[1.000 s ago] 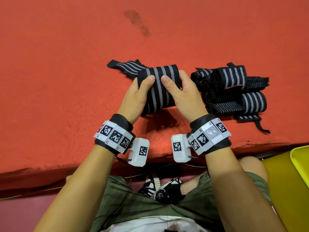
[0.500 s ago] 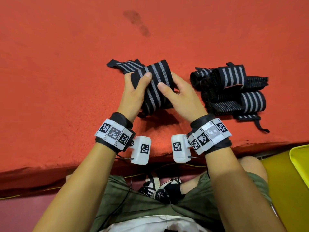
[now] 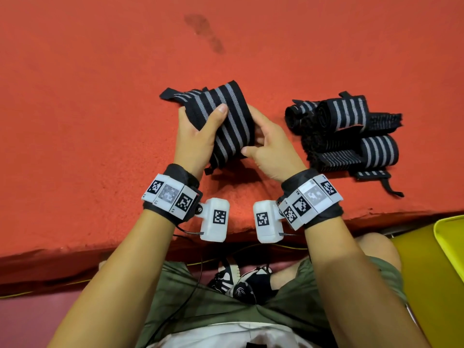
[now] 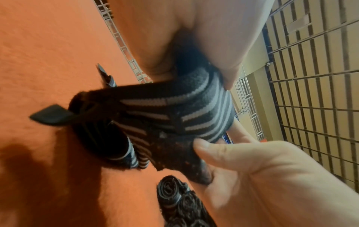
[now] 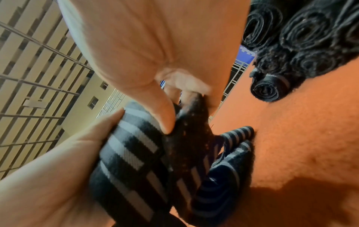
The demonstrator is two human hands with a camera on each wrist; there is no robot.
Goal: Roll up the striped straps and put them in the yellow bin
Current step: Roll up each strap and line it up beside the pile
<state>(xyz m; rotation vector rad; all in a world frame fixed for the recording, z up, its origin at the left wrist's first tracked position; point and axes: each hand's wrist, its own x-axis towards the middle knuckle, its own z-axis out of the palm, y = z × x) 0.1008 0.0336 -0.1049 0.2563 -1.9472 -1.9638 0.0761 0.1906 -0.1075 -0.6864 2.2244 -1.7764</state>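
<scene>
The left hand (image 3: 198,136) has a tight grip on the striped strap (image 3: 226,119), with its thumb across the stripes on top and its fingers curled under. The right hand (image 3: 271,151) also has a grip on the same strap, pinching the rough black end patch (image 4: 174,152) between thumb and fingers, as the wrist views show. The strap is held up just above the orange desk (image 3: 88,109), in the middle of the head view, and its loose tail (image 3: 173,95) points out toward 10 o'clock. The roll looks partly made, so I think the job now is to keep winding until the tail is all used up. To do it well, the left hand should hold the roll snug so it does not spring open, and the right hand should pull the strap tight on each turn and keep the edges lined up, so the roll stays neat and does not go cone-shaped. The rough patch looks like the sticky kind, so pressing it flat on the stripes at the end should keep the roll closed; I cannot be sure of that. At 3 o'clock from the hands sits a pile of rolled straps (image 3: 351,131), well apart from the strap in hand. The yellow bin (image 3: 449,237) is at 4 o'clock, below the desk edge, and only its corner shows. No strap can be seen in it from here.
</scene>
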